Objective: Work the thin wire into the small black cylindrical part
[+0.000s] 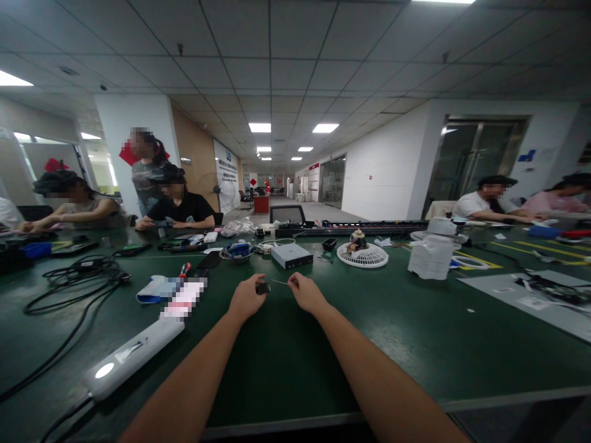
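Observation:
Over the middle of the green table, my left hand is closed around a small black part, whose exact kind I cannot make out. Facing it, my right hand pinches a thin metal rod that points left toward the black part. A small gap seems to lie between the rod's tip and that part. Just beyond both hands sits a flat grey box with a dark front, like a disc drive.
On the left lie a white power strip, black cables and blue-and-white packets. A white fan grille and a white plastic housing stand to the right. A grey board lies far right. Other people sit around the table.

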